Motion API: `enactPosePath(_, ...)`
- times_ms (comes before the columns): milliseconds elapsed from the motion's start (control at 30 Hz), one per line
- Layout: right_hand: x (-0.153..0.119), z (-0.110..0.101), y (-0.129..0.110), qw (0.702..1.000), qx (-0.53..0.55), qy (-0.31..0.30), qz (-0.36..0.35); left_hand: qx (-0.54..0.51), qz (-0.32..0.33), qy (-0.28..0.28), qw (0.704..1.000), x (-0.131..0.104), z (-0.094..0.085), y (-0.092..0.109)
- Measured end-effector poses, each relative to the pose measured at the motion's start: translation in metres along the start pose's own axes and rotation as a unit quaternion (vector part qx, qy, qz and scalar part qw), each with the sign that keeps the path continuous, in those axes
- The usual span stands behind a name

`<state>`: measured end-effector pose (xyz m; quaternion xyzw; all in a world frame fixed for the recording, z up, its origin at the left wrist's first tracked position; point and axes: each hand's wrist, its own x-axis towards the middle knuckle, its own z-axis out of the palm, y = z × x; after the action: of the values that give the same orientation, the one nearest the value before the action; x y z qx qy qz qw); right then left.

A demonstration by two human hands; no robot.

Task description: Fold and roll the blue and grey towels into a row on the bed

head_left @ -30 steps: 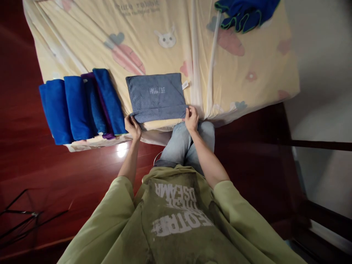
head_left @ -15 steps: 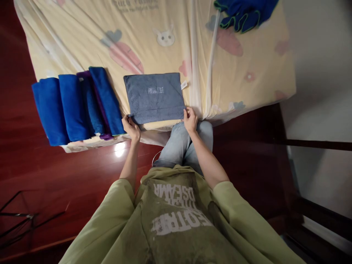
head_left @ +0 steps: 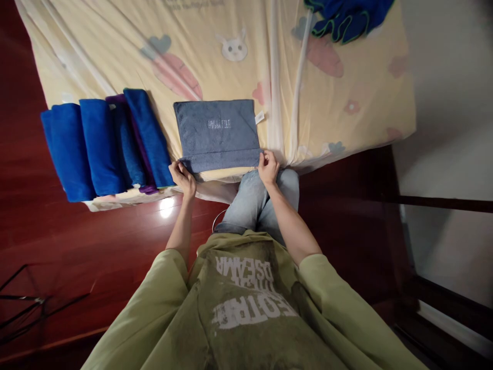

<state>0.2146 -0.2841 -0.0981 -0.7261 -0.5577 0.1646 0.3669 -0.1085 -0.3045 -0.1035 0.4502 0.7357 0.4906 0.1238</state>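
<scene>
Pinching the grey cloth (head_left: 219, 136), lettered apparently "HAPPY LIFE", are the left hand (head_left: 184, 178) and right hand (head_left: 269, 166).

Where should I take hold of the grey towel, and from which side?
Probably by both ends of the folded strip on the near edge of the grey towel, coming from the near side with a light pinch. The towel lies flat, and the strip runs straight across its width, close to the sheet's near edge. The left grip and right grip are at those ends.

The towel (head_left: 217, 134) is grey-blue, the sheet (head_left: 231, 77) carrot-patterned yellow.
</scene>
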Motion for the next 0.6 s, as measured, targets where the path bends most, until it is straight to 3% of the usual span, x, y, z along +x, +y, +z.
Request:
enactPosePath(200, 0.0023, 0.0008, -0.0052, 1.0, -0.001, -0.006, 0.002, 0.03, 0.016, -0.04, 0.999, 0.0015, -0.0008, 0.0039)
enactPosePath(600, 0.0001, -0.0005, -0.0062, 1.0, -0.005, -0.011, -0.007, 0.03, 0.016, -0.053, 0.998, 0.0014, -0.003, 0.0042)
